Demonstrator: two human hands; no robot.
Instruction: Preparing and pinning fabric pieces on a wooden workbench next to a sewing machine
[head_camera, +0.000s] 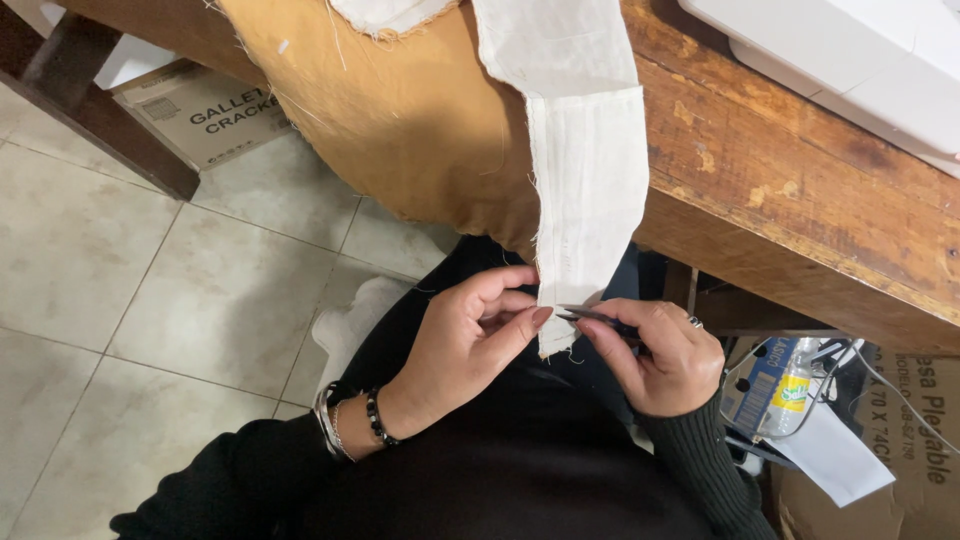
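Two hands meet at the lower end of a long off-white cloth strip (585, 170) w/ frayed edges, which hangs off the front edge of the worn brown wooden bench (790, 190) & drops toward the person's lap. Strip's long axis runs roughly vertical, from bench top down; its free end sits right btwn the hands. Left hand (465, 345), w/ bead & metal bracelets at the wrist, pinches the strip's left edge near the bottom, thumb & forefinger pressed together on the cloth. Right hand (665, 355), ring on one finger, is curled round a thin dark metal tool (590, 316), prob. small tweezers or a seam picker, can't tell which; its tip points left & touches the strip's lower edge. Both hands about equally near the cloth end. Mustard-tan fabric (400, 110) drapes over the bench edge just left of the strip, partly under it. White sewing machine base (850, 60) sits at the bench's far right corner, well apart. Open room lies left, over the pale tiled floor (150, 300); right side is crowded by cardboard boxes & a plastic bottle (790, 395) under the bench
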